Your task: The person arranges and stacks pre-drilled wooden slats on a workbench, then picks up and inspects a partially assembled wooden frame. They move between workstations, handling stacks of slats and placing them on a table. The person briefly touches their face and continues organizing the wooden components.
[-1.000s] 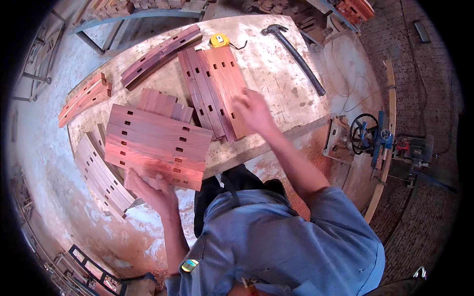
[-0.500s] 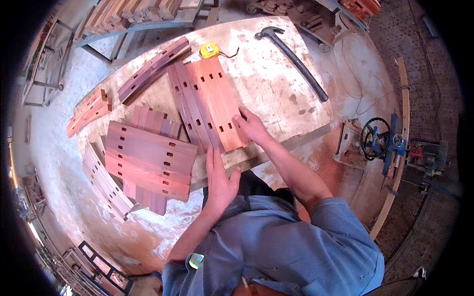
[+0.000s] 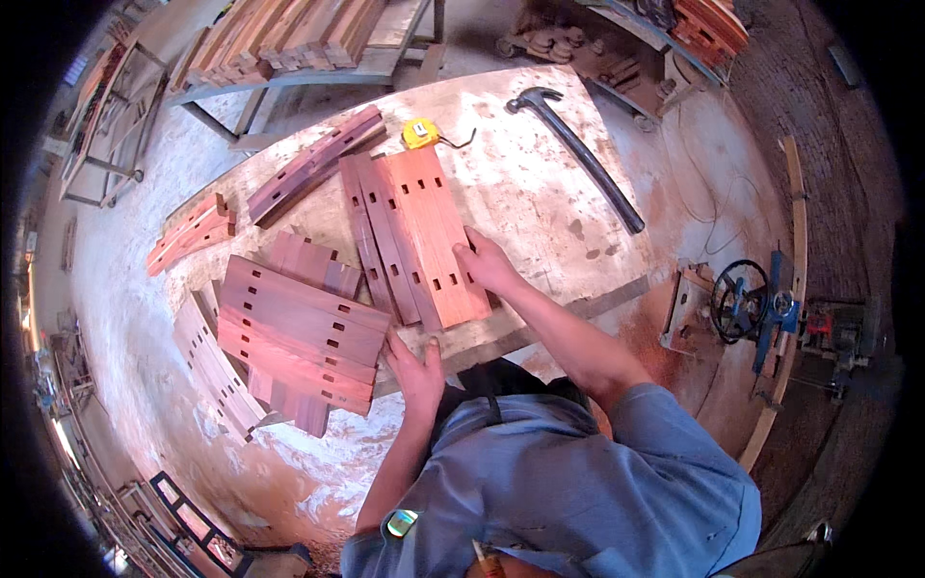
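Observation:
On the bench, a reddish slotted board (image 3: 431, 226) lies beside darker slotted strips (image 3: 393, 241), one of which fans away with a narrow gap. My right hand (image 3: 488, 267) has its fingers curled over the right edge of the reddish board. Left of these, a wide dark-and-red slotted panel (image 3: 299, 337) rests crosswise on other boards, overhanging the near edge of the bench. My left hand (image 3: 416, 374) is at the panel's right edge, thumb spread from the fingers. Whether its fingertips press on that edge is hard to tell.
A claw hammer (image 3: 583, 159) and a yellow tape measure (image 3: 420, 133) lie on the bench (image 3: 530, 231). More slotted pieces (image 3: 318, 164) lie toward the back left. Behind, a table holds stacked wood (image 3: 279, 43). A machine with a black handwheel (image 3: 740, 301) stands at right.
My left hand has moved from the near end of the dark strips leftward to the panel's edge. The leftmost dark strip now stands apart from its neighbour. The whole view has shifted slightly.

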Motion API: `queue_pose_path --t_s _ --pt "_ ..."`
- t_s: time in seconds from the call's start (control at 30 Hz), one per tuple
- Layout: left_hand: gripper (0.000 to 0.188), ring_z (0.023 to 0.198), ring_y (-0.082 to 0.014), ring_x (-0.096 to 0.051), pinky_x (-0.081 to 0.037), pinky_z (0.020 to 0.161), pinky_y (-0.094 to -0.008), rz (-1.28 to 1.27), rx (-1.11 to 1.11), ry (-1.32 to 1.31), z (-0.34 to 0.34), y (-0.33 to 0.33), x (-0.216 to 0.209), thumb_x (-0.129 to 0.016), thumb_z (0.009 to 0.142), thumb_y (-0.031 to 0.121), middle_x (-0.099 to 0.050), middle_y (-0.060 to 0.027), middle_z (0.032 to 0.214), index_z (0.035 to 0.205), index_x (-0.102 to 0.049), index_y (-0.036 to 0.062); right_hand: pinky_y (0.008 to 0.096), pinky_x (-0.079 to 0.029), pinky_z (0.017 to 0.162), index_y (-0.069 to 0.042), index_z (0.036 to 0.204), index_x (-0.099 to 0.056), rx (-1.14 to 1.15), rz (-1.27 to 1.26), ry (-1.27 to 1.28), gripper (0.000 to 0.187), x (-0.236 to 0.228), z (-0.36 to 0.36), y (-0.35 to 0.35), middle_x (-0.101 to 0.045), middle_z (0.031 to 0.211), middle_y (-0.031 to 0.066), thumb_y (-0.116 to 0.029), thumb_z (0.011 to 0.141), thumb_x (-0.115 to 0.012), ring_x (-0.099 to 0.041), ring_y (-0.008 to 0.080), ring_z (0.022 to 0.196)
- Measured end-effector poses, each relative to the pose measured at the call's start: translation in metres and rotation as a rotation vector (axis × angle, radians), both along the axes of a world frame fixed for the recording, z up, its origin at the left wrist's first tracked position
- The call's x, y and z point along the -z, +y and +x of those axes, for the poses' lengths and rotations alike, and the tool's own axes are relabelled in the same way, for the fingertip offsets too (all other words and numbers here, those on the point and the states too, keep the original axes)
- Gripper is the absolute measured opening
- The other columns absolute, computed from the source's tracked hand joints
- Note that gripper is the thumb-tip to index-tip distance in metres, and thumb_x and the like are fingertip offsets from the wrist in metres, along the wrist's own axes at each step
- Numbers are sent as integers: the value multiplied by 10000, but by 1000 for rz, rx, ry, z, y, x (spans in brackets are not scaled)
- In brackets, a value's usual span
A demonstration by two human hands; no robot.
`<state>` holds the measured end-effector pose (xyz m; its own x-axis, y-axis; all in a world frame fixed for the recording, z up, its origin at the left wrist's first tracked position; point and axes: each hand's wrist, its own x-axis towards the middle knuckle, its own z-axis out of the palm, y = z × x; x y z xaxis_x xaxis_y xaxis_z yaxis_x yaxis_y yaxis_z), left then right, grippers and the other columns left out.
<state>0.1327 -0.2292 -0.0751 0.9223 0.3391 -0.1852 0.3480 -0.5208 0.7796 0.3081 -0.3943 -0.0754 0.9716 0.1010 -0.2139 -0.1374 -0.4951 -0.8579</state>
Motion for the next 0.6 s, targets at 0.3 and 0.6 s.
queue_pose_path --t_s 0.3,0.6 --pt "647 1307 -488 -360 -256 1126 -469 -136 -295 -81 29 4 48 -600 904 256 -417 -362 1362 1365 -365 -132 424 -497 857 0 1286 -513 -26 2 44 434 11 3 4 -668 1050 255 -260 938 -514 -656 371 983" --pt "477 1093 -497 -518 -383 981 -500 -150 -344 -117 37 7 60 -562 944 293 -561 -362 1182 1159 -555 -133 361 -468 947 -31 1380 -470 -61 -55 93 453 4 3 5 -655 1154 194 -176 954 -520 -624 250 1071"
